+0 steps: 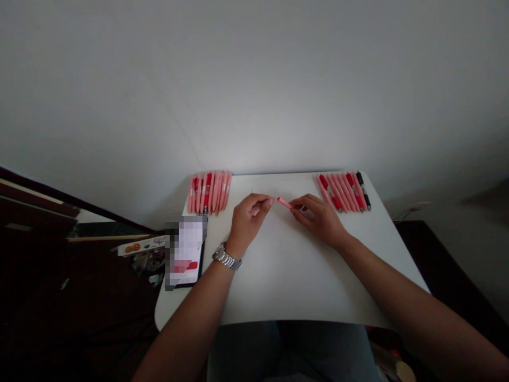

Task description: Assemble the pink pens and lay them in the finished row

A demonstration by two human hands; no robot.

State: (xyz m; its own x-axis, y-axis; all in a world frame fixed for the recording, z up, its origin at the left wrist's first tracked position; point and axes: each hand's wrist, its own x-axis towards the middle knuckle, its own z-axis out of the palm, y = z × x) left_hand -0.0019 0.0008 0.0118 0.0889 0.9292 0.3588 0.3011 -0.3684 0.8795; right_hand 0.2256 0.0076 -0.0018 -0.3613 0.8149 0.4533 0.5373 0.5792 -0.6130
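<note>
Bare forearms (377, 273), metal-link watch (227, 257), smooth pink tube (284, 203) in right grip (321, 218).

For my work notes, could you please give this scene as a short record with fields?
Left hand: fingers pinched together; what they hold is unclear
Right hand: holds a pink pen, whole or part unclear
Left pens: pink and red, in a row
Right pens: pink, red, black, in a row
Phone or tablet: on white table
Watch: on left wrist
</note>
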